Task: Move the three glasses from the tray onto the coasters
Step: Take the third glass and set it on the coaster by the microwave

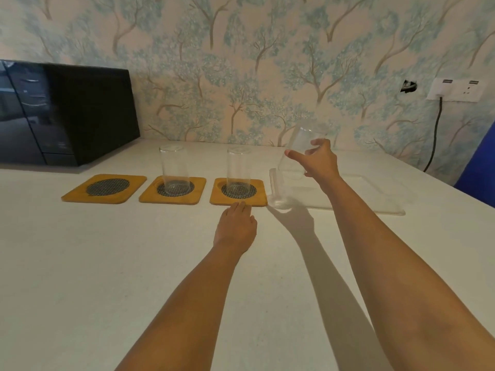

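Three wooden coasters with dark mesh centres lie in a row on the white counter. The left coaster (105,188) is bare. A clear glass (173,168) stands upside down on the middle coaster (172,190). Another clear glass (238,171) stands upside down on the right coaster (239,192). My right hand (320,160) grips a third clear glass (301,145), tilted, above the left end of the clear tray (369,194). My left hand (235,228) rests flat on the counter, fingertips touching the right coaster's front edge.
A black microwave (64,111) stands at the back left against the wallpapered wall. A wall socket (455,89) with a black cable hanging down is at the right. Something blue (479,167) sits at the right edge.
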{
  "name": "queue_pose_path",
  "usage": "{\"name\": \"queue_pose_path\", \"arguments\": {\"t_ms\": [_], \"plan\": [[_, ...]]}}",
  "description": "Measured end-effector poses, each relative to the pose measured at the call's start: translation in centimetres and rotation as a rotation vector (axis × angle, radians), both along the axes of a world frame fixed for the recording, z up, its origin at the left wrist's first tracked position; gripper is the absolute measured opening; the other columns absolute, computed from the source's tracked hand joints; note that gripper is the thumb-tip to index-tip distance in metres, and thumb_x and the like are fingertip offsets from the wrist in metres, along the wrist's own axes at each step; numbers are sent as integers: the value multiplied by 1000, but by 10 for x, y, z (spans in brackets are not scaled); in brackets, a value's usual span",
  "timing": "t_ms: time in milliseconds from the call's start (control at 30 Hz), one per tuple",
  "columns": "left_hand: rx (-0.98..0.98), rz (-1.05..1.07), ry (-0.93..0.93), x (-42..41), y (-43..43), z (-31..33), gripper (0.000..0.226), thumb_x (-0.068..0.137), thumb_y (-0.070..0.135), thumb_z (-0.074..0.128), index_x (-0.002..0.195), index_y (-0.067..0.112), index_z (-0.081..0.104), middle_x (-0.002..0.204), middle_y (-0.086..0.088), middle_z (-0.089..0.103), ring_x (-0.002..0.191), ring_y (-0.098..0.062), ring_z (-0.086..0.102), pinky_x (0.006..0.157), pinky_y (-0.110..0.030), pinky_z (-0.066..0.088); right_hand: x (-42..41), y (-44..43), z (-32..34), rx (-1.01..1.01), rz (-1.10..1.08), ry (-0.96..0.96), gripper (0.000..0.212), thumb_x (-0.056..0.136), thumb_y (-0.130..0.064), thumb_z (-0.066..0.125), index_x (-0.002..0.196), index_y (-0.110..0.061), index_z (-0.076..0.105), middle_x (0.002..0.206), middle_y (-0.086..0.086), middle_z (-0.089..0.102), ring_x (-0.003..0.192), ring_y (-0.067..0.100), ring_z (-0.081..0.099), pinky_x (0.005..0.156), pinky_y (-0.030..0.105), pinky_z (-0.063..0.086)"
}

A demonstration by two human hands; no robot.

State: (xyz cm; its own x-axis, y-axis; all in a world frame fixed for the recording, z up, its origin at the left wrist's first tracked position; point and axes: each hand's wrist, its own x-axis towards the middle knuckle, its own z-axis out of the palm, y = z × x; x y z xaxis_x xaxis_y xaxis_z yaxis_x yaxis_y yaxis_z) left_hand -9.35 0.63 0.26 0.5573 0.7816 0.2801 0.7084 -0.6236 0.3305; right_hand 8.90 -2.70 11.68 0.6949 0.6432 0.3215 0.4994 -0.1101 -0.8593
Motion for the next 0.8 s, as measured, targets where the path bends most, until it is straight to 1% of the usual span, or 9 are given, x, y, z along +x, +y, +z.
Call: {"name": "queue_pose_path", "arguments": {"t_ms": [67,167,300,367,433,500,633,700,800], "plan": [[-4,5,3,-16,-1,0,46,101,25,31,144,9,34,154,-8,34,144,-21,28,120,-34,21,-18,-1,-1,-6,16,-9,79,66,-49,79,127,-15,41,108,4,54,111,27,58,94,49,52],[-5,27,42,-39,-1,0,48,101,28,30,146,11,31,157,-6,28,146,-20,22,120,-35,17,-45,-1,-3,-16,31,-32,79,67,-49,79,127,-14,40,118,10,58,111,27,58,93,49,52],[-6,33,59,-73,3,1,48,101,28,29,147,12,28,158,-6,23,148,-20,18,121,-35,14,-82,0,-4,-9,68,-53,78,69,-47,79,128,-14,40,120,10,57,110,26,59,94,47,52],[8,53,70,-93,8,1,49,101,28,30,147,12,27,159,-6,21,148,-21,17,122,-36,14,-100,3,-4,-17,91,-81,77,71,-46,78,129,-14,40,122,9,57,111,26,58,93,40,50],[26,85,89,-114,16,2,49,101,28,30,148,12,25,159,-6,20,148,-21,17,121,-36,15,-117,6,-2,-22,114,-107,76,72,-46,77,129,-14,40,123,9,57,112,24,57,85,32,44],[29,117,109,-137,25,3,50,101,29,30,148,11,25,159,-7,20,148,-22,17,121,-36,15,-133,12,1,-22,138,-122,75,72,-46,77,130,-14,40,123,8,58,113,24,56,82,29,39],[-6,188,127,-178,46,1,52,101,30,28,149,10,22,160,-8,17,148,-23,15,122,-37,14,-164,28,5,-33,191,-132,77,72,-47,76,131,-14,40,124,8,58,113,24,56,85,31,41],[-10,227,143,-196,56,1,52,101,31,28,149,11,22,160,-7,16,148,-23,14,121,-38,13,-180,38,5,-38,222,-115,78,71,-49,77,131,-15,40,123,7,58,112,24,58,86,33,45],[-18,309,167,-221,72,1,53,101,33,28,149,12,21,160,-7,16,148,-24,15,120,-39,14,-203,56,5,-57,263,-104,80,70,-50,76,131,-15,39,124,7,57,110,26,60,92,38,50]]}}
